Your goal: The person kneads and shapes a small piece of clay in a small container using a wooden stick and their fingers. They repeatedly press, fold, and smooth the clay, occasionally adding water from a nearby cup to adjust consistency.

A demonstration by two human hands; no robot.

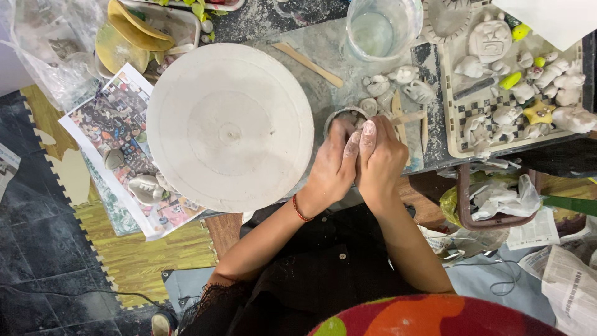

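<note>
Head view, looking down at a clay-smeared worktable (323, 50). A small lump of clay (359, 126) sits between the two hands at the table's near edge, mostly hidden by the fingers, just right of the large turntable. The left hand (334, 163) and right hand (379, 158) are pressed together side by side, both curled narrowly around the lump, thumbs laid along its top and coated in pale clay. A red string bracelet (301, 210) circles the left wrist. Just beyond the fingertips stands a small round cup (341, 116), its rim grey with slip, touching or nearly touching the left hand.

The round white turntable (230, 127) lies to the left of the hands, its top bare and marked with faint rings. Past the cup lie several small clay figures (398, 84) and a flat wooden stick (309, 64). A clear tub of water (378, 28) stands at the far edge. To the right, a tray (453, 118) with a checkered base holds many white figures, some yellow pieces among them. At far left, a printed sheet (118, 124) lies under the turntable's edge, with yellow curved tools (134, 28) in a container beyond it.
</note>
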